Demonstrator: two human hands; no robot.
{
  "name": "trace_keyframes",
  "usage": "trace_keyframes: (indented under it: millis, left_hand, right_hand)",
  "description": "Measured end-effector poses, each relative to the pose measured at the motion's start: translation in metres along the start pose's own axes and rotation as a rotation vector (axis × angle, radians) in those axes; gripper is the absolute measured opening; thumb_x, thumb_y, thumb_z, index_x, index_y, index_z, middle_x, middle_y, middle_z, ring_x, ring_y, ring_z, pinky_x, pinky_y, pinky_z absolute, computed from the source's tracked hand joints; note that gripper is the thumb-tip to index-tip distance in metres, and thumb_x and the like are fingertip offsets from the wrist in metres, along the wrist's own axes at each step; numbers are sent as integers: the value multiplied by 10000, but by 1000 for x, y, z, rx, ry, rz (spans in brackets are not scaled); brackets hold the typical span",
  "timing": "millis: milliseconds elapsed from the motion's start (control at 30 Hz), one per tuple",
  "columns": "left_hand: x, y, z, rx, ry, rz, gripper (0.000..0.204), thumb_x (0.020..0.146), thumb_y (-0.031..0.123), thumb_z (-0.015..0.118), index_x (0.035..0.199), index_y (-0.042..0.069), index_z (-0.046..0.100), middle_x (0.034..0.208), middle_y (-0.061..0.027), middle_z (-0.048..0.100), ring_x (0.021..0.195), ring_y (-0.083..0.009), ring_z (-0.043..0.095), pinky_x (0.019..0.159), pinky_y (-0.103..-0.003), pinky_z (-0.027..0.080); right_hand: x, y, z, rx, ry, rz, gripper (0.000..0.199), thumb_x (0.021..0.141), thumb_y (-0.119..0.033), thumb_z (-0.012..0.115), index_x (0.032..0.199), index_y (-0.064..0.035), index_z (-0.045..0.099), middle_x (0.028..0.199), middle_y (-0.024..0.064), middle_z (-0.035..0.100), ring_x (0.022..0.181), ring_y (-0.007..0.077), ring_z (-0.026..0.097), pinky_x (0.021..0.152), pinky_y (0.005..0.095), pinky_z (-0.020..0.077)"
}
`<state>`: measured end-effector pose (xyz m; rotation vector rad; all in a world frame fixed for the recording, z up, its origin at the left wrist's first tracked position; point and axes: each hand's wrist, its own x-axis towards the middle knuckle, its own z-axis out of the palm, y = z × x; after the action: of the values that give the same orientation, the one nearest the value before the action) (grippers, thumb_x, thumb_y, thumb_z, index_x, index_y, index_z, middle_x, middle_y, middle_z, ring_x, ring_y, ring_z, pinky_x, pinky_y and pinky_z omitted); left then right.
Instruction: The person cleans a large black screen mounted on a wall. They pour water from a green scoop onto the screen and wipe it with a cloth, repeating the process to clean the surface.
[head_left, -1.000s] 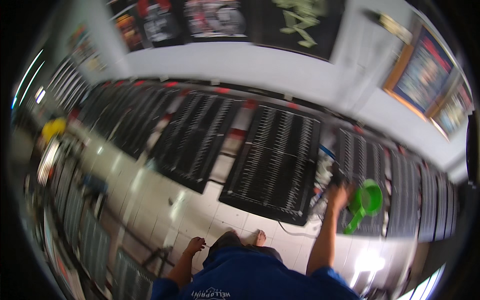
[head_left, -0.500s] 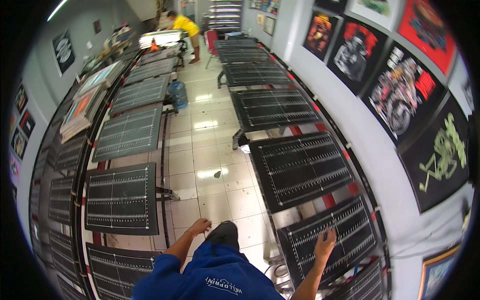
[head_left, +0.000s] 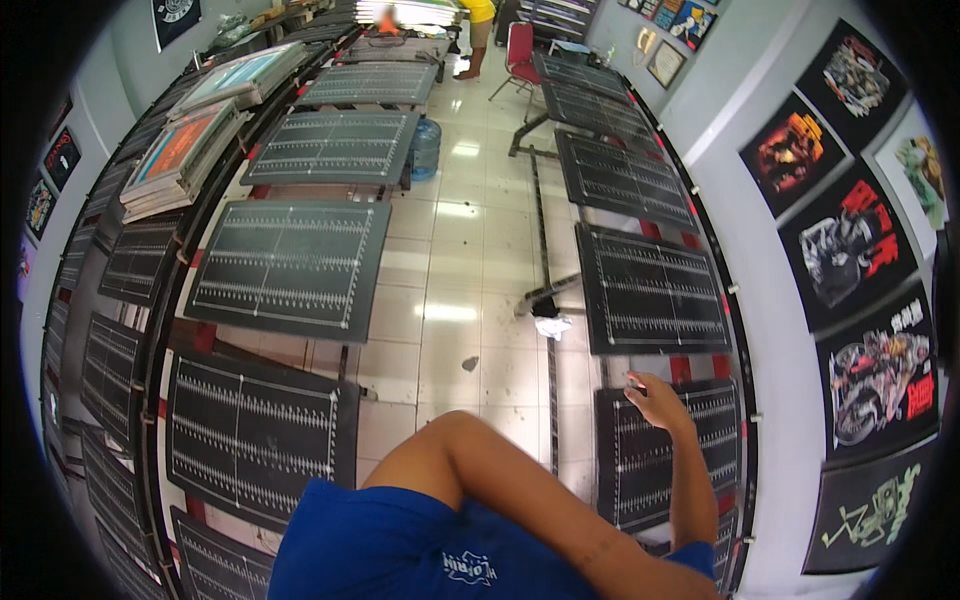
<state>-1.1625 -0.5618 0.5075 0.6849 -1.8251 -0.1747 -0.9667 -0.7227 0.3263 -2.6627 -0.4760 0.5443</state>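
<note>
My right hand (head_left: 660,402) is raised over a black printing board (head_left: 668,470) marked with white rulings. Its fingers bend loosely, tips a little apart, and nothing shows in them. Beyond it lies another black board (head_left: 655,290). My left arm (head_left: 480,470) is bent at the elbow, its forearm crossing my blue shirt toward the lower right. The left hand itself is out of sight. To my left, near the elbow, sits a similar board (head_left: 260,435) on its rail.
Tiled floor (head_left: 450,350) runs between two rows of boards. A metal support arm (head_left: 548,292) with white cloth (head_left: 552,327) juts in from the right. Framed screens (head_left: 185,160) are stacked at left. Further off are a blue water jug (head_left: 426,150), a red chair (head_left: 520,55) and a person in yellow (head_left: 478,30).
My view has moved forward along the aisle and turned a little. The left arm has swung across my body, taking its hand out of view. My right hand appears higher in the picture.
</note>
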Motion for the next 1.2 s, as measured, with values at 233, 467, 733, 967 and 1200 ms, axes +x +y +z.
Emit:
trace_keyframes:
  millis: [233, 467, 733, 967, 1200]
  left_hand:
    - [-51, 8, -157, -207, -70, 113, 344, 956, 178, 637, 1251, 9, 583, 1197, -180, 617, 1137, -329, 591, 985, -414, 465]
    - [-181, -24, -349, -241, 58, -91, 364, 948, 146, 639, 1277, 8, 568, 1209, -174, 618, 1165, -316, 584, 1016, -412, 452]
    - [-535, 13, -547, 222, 1237, -1380, 263, 1023, 186, 561, 1229, 34, 625, 1221, -80, 661, 1110, -180, 634, 973, -387, 513]
    - [-721, 136, -563, 833, 2378, -1227, 230, 1023, 215, 557, 1104, 22, 653, 1023, -64, 704, 919, -120, 652, 767, -259, 521]
    - [-850, 95, -869, 760, 1896, -1311, 276, 1001, 250, 587, 1028, -16, 654, 861, -43, 654, 770, -117, 588, 685, -269, 473]
  right_hand:
    - [194, -57, -91, -290, -41, -184, 514, 945, -339, 655, 1348, -28, 587, 1335, 208, 608, 1249, 365, 567, 1057, 409, 445]
    - [431, -78, -55, 315, -159, -261, 520, 962, -315, 649, 1381, -20, 560, 1255, 201, 657, 1128, 319, 644, 961, 402, 504]
    - [684, -118, 6, 438, -280, -234, 509, 979, -356, 602, 1350, -7, 593, 1291, 190, 662, 1145, 315, 664, 991, 389, 506]
    - [906, -158, -34, 152, -296, -365, 520, 966, -351, 602, 1331, 19, 596, 1293, 218, 651, 1122, 332, 673, 974, 392, 515]
    - [1070, -169, -90, 93, -287, -236, 522, 944, -359, 624, 1306, 18, 614, 1263, 226, 661, 1080, 348, 678, 956, 408, 517]
